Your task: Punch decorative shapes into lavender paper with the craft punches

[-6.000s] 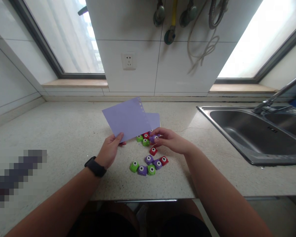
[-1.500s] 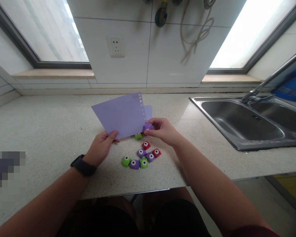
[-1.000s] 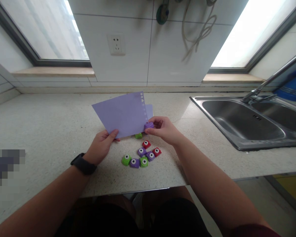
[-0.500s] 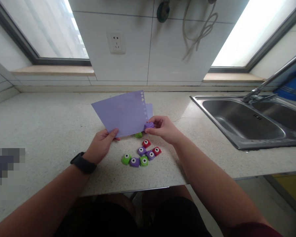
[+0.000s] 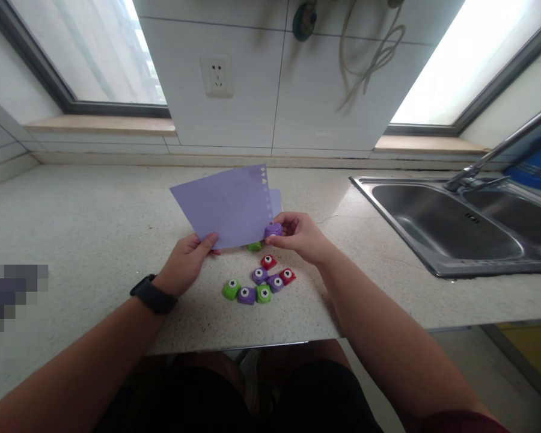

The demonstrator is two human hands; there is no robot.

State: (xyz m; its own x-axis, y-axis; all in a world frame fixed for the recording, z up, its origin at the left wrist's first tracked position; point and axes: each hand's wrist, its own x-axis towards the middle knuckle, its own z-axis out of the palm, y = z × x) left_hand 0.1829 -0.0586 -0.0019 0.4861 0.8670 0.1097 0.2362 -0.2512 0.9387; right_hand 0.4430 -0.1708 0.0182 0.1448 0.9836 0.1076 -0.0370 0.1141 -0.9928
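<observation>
A sheet of purple paper (image 5: 223,207) is raised off the counter, with a row of small cut-out shapes down its right edge. My left hand (image 5: 187,261) pinches its lower left part, thumb on top. At the lower right corner, my right hand (image 5: 297,236) grips a purple craft punch (image 5: 273,229) set at the paper's edge. More purple paper (image 5: 276,201) shows behind the sheet. A green punch (image 5: 254,246) is partly hidden under it. Nearer me lie several more small punches, among them a red punch (image 5: 268,261), a purple punch (image 5: 246,294) and a green punch (image 5: 231,288).
A steel double sink (image 5: 442,225) with a faucet (image 5: 469,171) is set into the speckled counter (image 5: 94,240) on the right. A tiled wall with a power socket (image 5: 217,76) rises behind. The counter's front edge is close to my lap.
The view has shifted slightly. Both hands keep their hold on the paper and the punch, with no other clear movement.
</observation>
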